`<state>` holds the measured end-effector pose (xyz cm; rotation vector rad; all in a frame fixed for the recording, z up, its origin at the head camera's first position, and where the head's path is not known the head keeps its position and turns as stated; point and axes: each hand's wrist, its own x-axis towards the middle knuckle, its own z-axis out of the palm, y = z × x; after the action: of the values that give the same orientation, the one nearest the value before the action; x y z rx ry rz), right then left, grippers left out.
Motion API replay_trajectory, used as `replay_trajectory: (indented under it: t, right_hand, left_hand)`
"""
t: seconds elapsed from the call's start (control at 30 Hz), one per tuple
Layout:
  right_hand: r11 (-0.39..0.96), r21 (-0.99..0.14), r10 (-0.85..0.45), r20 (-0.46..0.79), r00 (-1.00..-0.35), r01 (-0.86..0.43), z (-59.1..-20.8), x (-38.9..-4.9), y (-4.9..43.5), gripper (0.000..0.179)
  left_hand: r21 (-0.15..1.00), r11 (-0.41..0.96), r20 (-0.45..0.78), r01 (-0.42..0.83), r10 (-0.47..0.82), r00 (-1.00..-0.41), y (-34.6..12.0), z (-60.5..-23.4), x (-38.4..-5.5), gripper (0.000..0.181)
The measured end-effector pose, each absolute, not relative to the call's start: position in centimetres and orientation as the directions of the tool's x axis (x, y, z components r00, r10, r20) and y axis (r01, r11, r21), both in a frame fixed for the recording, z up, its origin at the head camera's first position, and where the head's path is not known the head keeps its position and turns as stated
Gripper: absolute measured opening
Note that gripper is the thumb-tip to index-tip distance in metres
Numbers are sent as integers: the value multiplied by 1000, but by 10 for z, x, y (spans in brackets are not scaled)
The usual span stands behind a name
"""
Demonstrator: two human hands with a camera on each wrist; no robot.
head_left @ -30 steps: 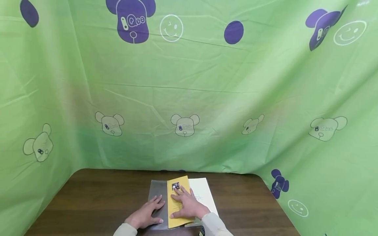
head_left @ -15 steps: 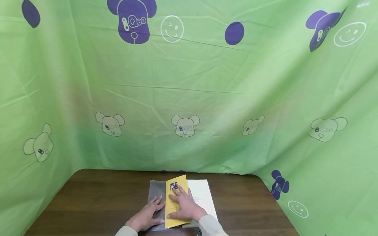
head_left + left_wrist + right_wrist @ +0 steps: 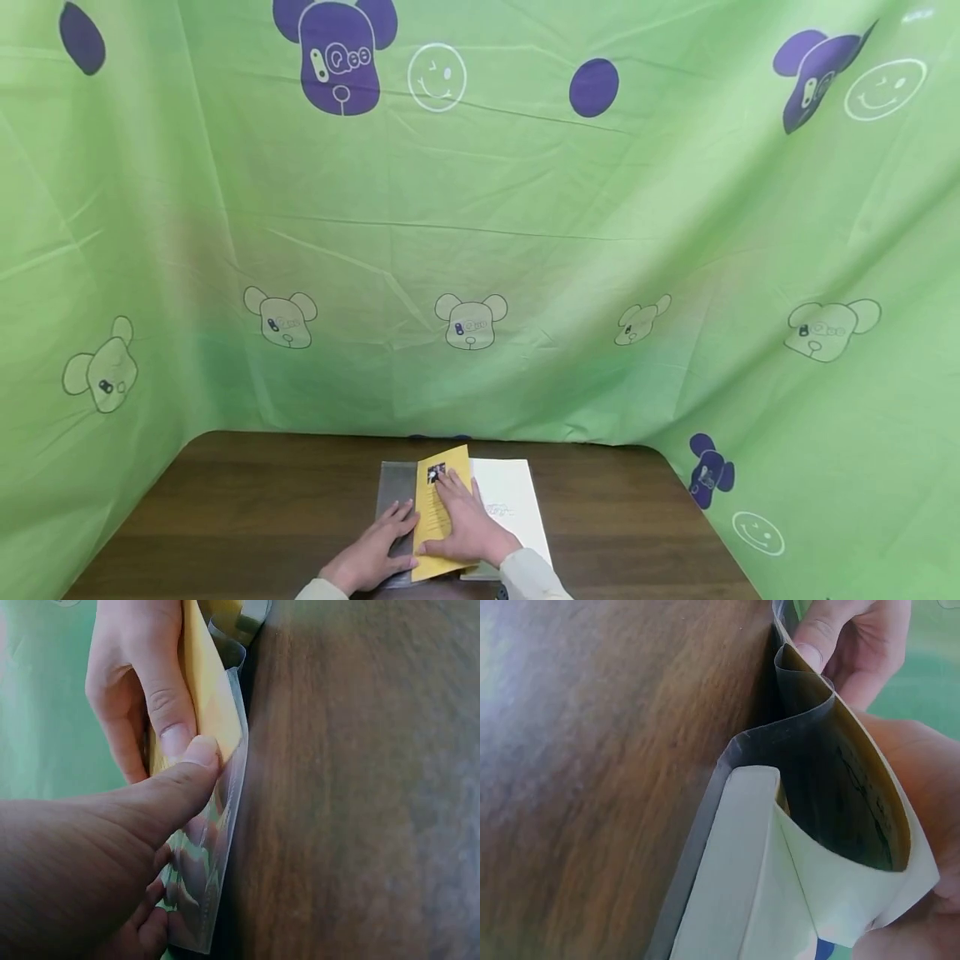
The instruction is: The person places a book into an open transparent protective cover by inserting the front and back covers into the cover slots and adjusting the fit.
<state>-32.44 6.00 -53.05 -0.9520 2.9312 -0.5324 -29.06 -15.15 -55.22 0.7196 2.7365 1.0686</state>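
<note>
A book [image 3: 513, 487] with a white page showing lies on the table, its yellow jacket flap [image 3: 430, 521] folded out to the left. Under the flap, a clear plastic book cover [image 3: 397, 479] extends further left. My left hand [image 3: 371, 552] rests on this plastic with fingers spread, its thumb [image 3: 191, 769] on the flap's lower corner. Across the yellow flap lies my right hand [image 3: 468, 529], fingers extended beside the small printed photo. In the right wrist view, the flap bows up from the book block [image 3: 731, 862], and the grey-looking plastic [image 3: 780, 735] buckles in a wave beneath it.
The brown wooden table [image 3: 630, 517] extends on both sides of the book. A green cloth [image 3: 540, 250] with bear and smiley prints hangs behind it and along both sides.
My right hand and the yellow flap have slid slightly left, and more of the white page shows. The right fingers lie closer together. My left hand has hardly moved.
</note>
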Motion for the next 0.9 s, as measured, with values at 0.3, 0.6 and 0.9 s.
replay_trajectory:
  t: [0.3, 0.6, 0.9]
  right_hand:
    - [687, -444, -621, 51, -782, -575, -520, -336, 64, 69]
    - [655, -541, -624, 8, -782, -528, -512, -347, 97, 98]
    - [589, -586, -687, -1, -727, -556, -511, -349, 128, 110]
  left_hand:
    - [673, 612, 107, 416, 476, -873, -152, -551, -292, 70]
    - [721, 603, 30, 341, 464, -885, -153, -550, -290, 68]
    - [727, 587, 58, 355, 463, -885, -155, -551, -288, 71]
